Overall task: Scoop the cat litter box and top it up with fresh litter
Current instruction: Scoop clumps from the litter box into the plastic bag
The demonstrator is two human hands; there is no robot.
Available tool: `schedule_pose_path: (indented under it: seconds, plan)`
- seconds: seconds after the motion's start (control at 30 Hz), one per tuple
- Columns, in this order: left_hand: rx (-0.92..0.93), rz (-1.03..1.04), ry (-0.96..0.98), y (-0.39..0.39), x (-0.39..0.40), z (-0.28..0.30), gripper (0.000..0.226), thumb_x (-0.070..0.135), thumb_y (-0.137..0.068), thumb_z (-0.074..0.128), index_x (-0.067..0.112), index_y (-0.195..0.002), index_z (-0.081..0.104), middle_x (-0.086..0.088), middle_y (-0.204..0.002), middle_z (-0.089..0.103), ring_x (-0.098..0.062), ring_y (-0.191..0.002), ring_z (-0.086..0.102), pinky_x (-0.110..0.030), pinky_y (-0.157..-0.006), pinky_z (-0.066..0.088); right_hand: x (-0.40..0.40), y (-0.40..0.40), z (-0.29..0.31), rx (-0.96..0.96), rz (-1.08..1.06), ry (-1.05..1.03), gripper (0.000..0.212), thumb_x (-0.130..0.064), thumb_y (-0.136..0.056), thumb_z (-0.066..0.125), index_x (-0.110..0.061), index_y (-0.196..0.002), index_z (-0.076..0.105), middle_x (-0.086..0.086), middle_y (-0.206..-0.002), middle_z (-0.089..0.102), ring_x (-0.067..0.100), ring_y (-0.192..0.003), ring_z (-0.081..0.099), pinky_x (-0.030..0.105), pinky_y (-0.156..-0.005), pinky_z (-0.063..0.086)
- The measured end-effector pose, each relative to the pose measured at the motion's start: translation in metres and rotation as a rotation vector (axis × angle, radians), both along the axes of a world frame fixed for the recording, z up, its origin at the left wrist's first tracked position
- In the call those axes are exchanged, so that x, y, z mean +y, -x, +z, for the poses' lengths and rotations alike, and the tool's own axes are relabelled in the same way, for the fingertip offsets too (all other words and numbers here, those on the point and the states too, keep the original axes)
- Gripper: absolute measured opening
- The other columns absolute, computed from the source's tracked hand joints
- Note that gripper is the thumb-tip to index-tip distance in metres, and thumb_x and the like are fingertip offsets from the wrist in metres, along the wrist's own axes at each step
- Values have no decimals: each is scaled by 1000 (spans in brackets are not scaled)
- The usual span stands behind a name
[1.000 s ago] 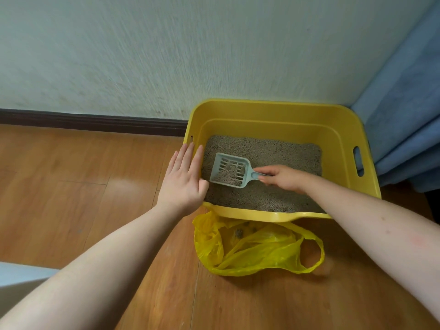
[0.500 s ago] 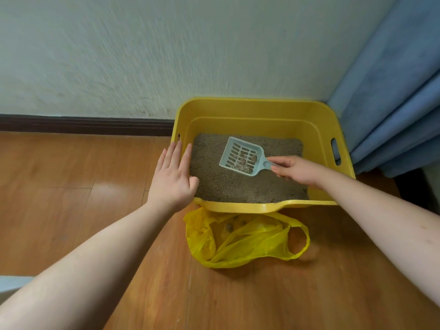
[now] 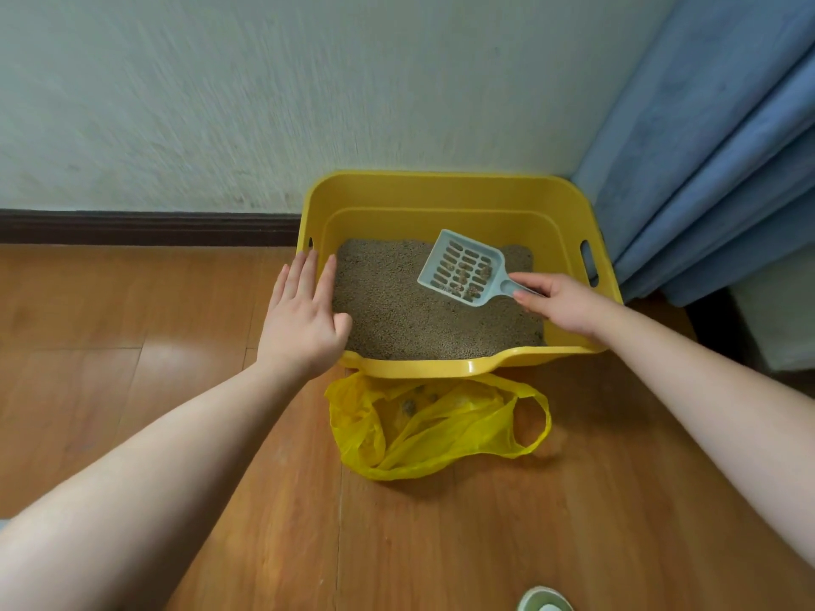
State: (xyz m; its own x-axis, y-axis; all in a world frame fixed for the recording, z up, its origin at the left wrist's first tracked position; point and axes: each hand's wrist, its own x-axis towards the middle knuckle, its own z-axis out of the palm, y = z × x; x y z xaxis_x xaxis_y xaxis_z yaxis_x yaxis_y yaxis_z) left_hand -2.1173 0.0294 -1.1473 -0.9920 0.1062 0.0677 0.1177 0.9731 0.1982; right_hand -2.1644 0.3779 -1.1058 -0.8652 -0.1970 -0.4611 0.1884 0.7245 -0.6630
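Overhead, right hand (image 3: pixel 562 304) pinches scoop (image 3: pixel 463 267), handle rightward, blade up-left; left hand (image 3: pixel 304 321) flat.

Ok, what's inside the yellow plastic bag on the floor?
Through the open top of the yellow plastic bag, a few dark greyish clumps show near its far side. The crumpled folds cover the rest, so how much it holds cannot be seen.

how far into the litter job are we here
Done: some clumps already lie in the yellow bag. In hand: the right hand holds the scoop, clumps in it, above the litter; the left hand rests on the litter box. Left: bagging these; fresh litter isn't visible.
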Motion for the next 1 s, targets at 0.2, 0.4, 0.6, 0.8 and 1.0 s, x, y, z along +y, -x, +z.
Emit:
schedule_pose_path:
  seconds: [0.2,0.4,0.6,0.8,1.0]
  plan:
    - [-22,-16,37,-1,1,2,79,39,-81,22,11,-155,18,-17,-162,12,-26,-151,1,-40,-123,-2,3,-11,1,125,-12,-110,45,-29,-98,51,-23,-142,44,-4,-145,47,15,-132,42,26,-102,31]
    - [-44,-19,59,-1,0,2,78,40,-84,22,13,-156,13,-15,-163,7,-24,-151,-3,-39,-122,-5,-5,-23,0,142,-40,-108,44,-29,-99,49,-21,-142,45,-3,-143,48,17,-132,43,27,-100,32]
    - [-63,-27,63,0,-2,2,75,40,-88,23,14,-157,9,-14,-164,3,-23,-151,-6,-38,-122,-7,-11,-37,16,123,-104,-27,36,-33,-99,48,-32,-135,52,-10,-90,63,8,-78,55,26,-69,43]
    - [-59,-19,25,1,-2,3,76,40,-86,23,14,-156,13,-14,-163,7,-24,-151,-3,-39,-122,-6,-24,-70,37,22,-8,171,26,-28,-98,50,-38,-118,62,-5,-71,50,15,-66,41,27,-63,36]
    - [-57,-17,13,1,-2,3,75,39,-86,24,13,-156,14,-14,-163,9,-24,-151,-2,-39,-122,-5,-25,-110,25,-71,78,254,26,-25,-98,49,-36,-117,63,-11,-65,49,9,-62,41,18,-55,35]
